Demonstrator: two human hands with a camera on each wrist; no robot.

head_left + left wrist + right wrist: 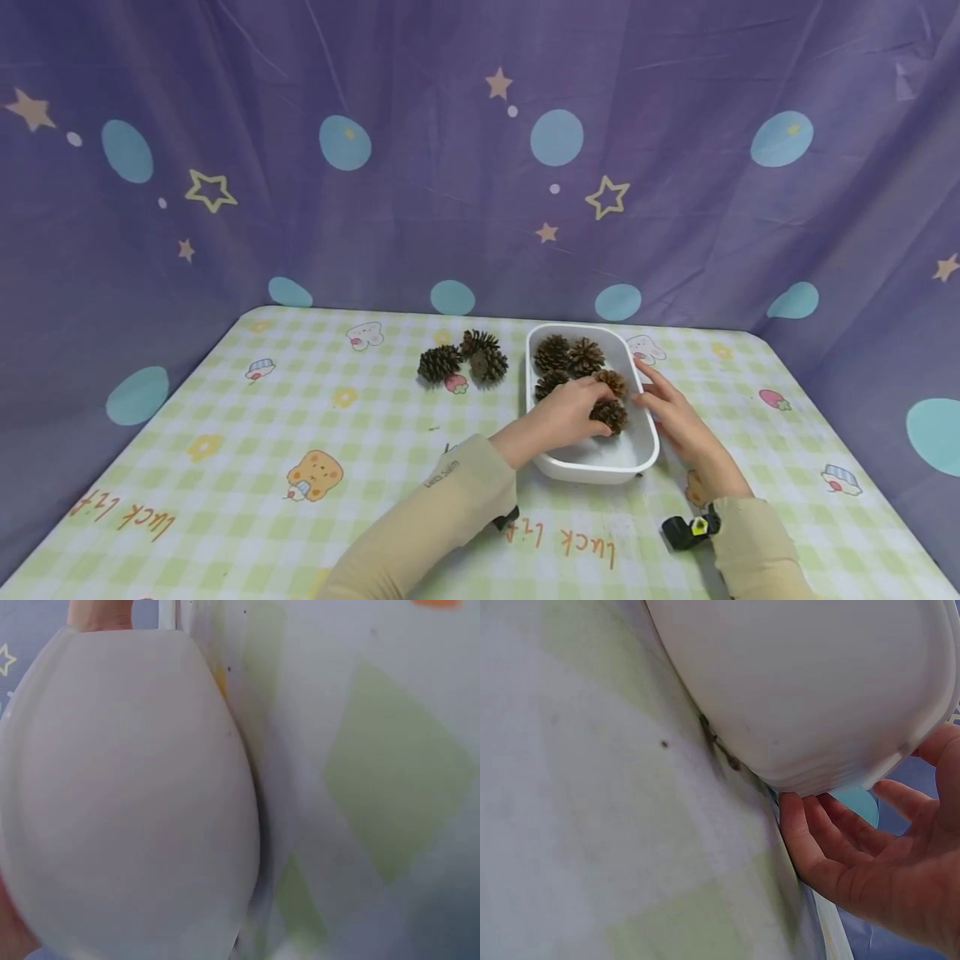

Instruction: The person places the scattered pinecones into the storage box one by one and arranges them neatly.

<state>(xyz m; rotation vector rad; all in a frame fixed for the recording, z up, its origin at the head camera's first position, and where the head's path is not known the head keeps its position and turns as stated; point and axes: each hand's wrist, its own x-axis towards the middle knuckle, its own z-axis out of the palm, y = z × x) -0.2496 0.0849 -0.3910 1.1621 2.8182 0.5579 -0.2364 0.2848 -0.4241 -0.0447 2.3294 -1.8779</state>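
Observation:
A white rectangular tub (596, 475) stands on the table with several brown pine cones inside. My left hand (566, 414) reaches over its near left rim and grips a pine cone (609, 415) between thumb and fingers. Other pine cones, such as one at the back (586, 357), lie around that hand. My right hand (678, 421) touches the tub's right side; in the right wrist view its fingers (840, 829) lie against the outer wall. The left wrist view shows mostly the tub's outer wall (135, 787), which hides the left hand's grip.
Left of the tub, a small group of pine cones (487, 365) sits on the checked tablecloth (247, 450). Small dark bits (724, 754) lie by the tub's base. A purple patterned curtain (420, 208) hangs behind the table.

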